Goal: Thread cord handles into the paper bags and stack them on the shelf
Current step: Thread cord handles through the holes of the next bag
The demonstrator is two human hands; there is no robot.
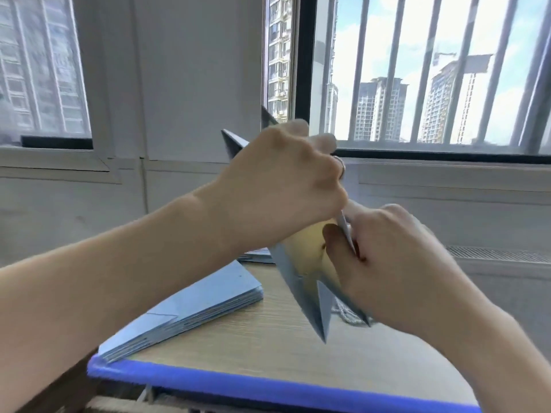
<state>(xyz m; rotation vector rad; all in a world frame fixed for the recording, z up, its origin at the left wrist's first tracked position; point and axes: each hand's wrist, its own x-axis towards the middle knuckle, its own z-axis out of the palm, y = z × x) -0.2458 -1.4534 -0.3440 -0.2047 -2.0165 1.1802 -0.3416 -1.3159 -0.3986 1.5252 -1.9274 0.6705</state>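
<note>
1. The bag (313, 302), blue paper, is held in the air above the table (268, 338), tilted, with one corner pointing down toward the tabletop and its other end up behind the left hand.
2. The left hand (283, 186) grips the bag's upper part. Its fingers are curled tight over the far edge, knuckles toward the camera, and one finger has a ring (340, 166).
3. The right hand (396, 263) pinches the bag lower down. The thumb (337, 242) presses on the near, yellow-lit face and the other fingers are curled behind the paper.
4. The two hands sit just beside each other on the bag, almost touching.
5. A white braided cord (346, 313) shows just under the right hand, beside the bag's lower edge. Whether that hand holds it cannot be told.
6. A stack (193, 302) of flat blue bags lies on the table at near left.
7. A second stack (256, 255) lies farther back, partly hidden by the left wrist.
8. A barred window (417, 70) is at far right.
</note>
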